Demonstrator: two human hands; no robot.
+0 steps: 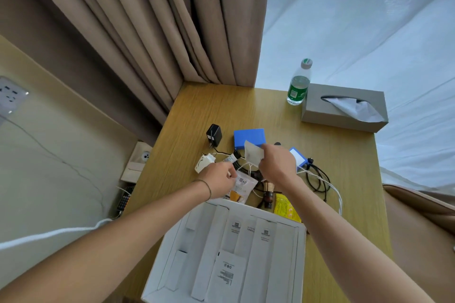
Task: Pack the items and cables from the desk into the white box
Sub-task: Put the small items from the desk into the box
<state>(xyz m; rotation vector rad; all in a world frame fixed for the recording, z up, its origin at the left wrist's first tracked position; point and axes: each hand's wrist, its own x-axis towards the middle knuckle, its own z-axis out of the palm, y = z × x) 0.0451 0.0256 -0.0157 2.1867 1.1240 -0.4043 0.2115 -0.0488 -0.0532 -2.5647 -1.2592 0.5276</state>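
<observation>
While both hands work beyond white box (299, 265) on bench (209, 110): right hand (277, 163) grip pinching white packet (253, 154); left hand (218, 178) grip closed on coffee sachet (242, 188).

Above the clutter mid-bench, the right hand (277, 163) pinches a small white packet (253, 152); the left hand (218, 178) grips a printed sachet (242, 188) beside the white box (299, 265) at the near edge.

Box (299, 253) nearest on desk (194, 115), cables (317, 179) behind, tissue box (317, 110) far right.
</observation>
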